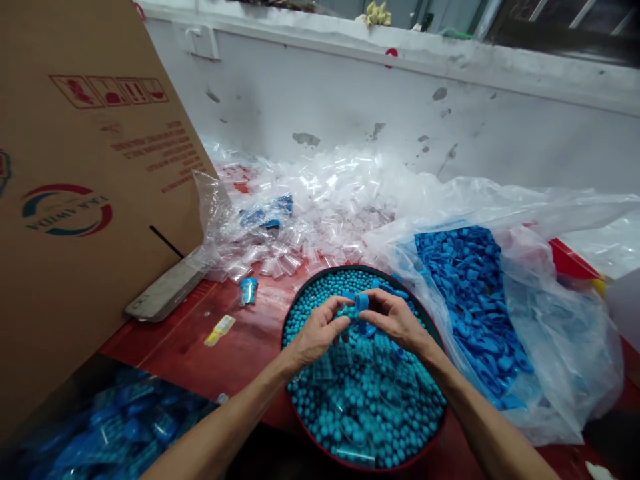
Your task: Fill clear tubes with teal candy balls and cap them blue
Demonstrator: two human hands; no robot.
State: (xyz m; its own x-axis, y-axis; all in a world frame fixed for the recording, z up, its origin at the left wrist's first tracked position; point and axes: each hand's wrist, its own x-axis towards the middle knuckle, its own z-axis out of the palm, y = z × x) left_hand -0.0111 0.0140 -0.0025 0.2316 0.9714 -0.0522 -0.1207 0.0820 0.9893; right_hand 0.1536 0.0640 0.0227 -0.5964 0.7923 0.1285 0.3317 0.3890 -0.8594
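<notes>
Evidently the left hand has its fingers close together, on what I cannot tell; the right hand clamps thumb and forefinger on a blue plastic piece above a tub of beads. It looks light, stiff and slick, best pinched by its rim. Around: carton, red tabletop, chipped white wall, plastic bag.

A lane of bare red tabletop is running between the cardboard box and the round tub, past a small blue-topped container and yellow label. The box is blocking the left edge, clear plastic tubes the far edge, a plastic bag the right; the left hand and right hand are obstructing the tub.
</notes>
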